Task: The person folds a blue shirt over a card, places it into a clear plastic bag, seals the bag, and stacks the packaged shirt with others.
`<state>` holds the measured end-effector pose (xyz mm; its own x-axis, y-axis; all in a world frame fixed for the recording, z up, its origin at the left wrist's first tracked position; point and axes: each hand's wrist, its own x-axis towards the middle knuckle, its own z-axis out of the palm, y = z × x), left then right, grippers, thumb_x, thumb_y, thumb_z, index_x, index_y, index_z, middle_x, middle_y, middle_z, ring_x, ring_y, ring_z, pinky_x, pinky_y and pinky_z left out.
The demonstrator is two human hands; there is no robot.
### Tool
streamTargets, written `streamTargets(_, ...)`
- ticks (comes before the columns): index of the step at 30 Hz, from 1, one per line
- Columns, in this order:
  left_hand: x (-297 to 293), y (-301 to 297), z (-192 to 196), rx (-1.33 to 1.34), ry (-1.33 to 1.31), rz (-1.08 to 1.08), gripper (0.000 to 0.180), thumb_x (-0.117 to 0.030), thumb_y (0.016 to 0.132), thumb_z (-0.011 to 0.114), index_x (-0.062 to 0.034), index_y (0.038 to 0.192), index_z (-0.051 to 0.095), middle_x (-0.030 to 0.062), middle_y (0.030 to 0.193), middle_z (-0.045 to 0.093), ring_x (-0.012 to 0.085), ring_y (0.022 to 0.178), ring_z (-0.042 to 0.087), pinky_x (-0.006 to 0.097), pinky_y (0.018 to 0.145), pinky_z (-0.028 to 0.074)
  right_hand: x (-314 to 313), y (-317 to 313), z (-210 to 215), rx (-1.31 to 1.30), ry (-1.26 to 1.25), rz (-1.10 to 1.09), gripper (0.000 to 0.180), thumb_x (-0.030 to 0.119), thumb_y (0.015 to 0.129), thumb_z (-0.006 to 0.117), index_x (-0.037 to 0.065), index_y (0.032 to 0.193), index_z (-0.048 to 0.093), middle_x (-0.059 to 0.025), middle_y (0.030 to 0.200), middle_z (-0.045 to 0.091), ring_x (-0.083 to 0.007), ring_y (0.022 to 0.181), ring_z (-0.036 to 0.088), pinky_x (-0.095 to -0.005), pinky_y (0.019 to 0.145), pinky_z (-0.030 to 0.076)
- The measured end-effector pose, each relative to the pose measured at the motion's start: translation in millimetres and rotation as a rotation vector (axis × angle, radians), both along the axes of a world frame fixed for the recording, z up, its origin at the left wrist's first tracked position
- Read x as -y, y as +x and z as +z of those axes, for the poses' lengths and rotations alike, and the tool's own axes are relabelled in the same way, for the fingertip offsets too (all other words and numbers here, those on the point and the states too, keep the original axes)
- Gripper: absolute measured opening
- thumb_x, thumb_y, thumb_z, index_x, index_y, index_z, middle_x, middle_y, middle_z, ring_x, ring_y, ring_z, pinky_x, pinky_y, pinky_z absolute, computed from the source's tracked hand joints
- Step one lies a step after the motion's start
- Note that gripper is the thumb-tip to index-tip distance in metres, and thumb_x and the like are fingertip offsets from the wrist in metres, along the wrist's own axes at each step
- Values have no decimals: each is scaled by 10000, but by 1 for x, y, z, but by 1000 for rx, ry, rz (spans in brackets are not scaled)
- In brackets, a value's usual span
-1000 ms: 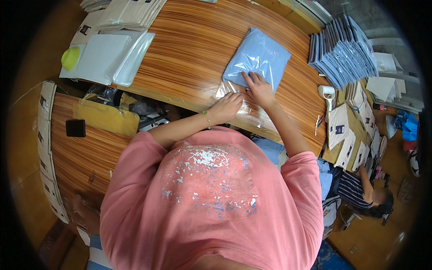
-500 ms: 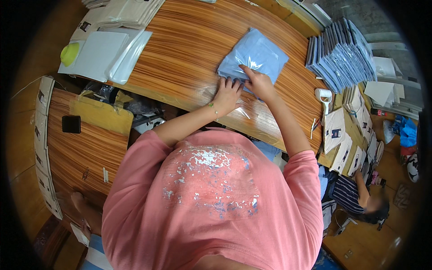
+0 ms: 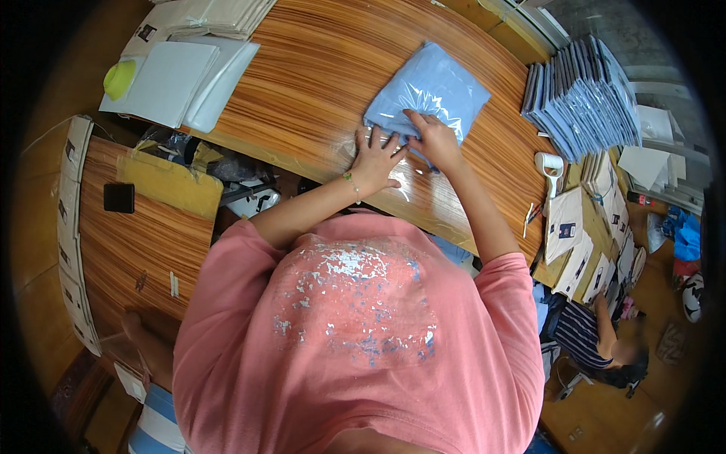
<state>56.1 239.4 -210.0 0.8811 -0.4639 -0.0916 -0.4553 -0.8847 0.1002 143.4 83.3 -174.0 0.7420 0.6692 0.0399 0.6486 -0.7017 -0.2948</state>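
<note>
A folded light-blue garment in a clear plastic bag [image 3: 442, 79] lies at an angle on the wood-grain table. My left hand [image 3: 372, 165] rests flat with its fingers spread at the bag's near left edge, over shiny clear film. My right hand [image 3: 437, 144] is on the near edge of the bagged garment, gripping it; one finger stretches across the top and the others are bent and partly hidden.
Bagged blue garments [image 3: 581, 98] stand stacked at the far right. A white lint roller [image 3: 550, 166] lies near beige packets [image 3: 563, 219]. White sheets [image 3: 162, 79] and a yellow-green object [image 3: 119, 79] sit at left. A co-worker in stripes [image 3: 582, 333] is at lower right.
My left hand's fingers have spread wider and its thumb has moved away from the right hand. My right hand stays on the bagged garment, almost unmoved. The view has shifted slightly.
</note>
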Motion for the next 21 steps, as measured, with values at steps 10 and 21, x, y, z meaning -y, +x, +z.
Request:
streamTargets(10,-12,-15,-9,18,-147,16,703,-538,748,607,-159,1313,429,131,1375,347,392,1290,250,662,907,279,-5,-19,-11,99,33,-66,498,104,659,660,120,1143,545,-53,1113,547,-252,998,536,-379,749,511)
streamTargets(21,-94,4,27,-413,-452,262,273,-317,859,537,-60,831,626,117,755,604,322,724,576,387,652,456,-57,-97,-8,282,114,-289,369,162,712,642,88,1066,571,-141,1173,503,-323,1105,454,-461,891,377)
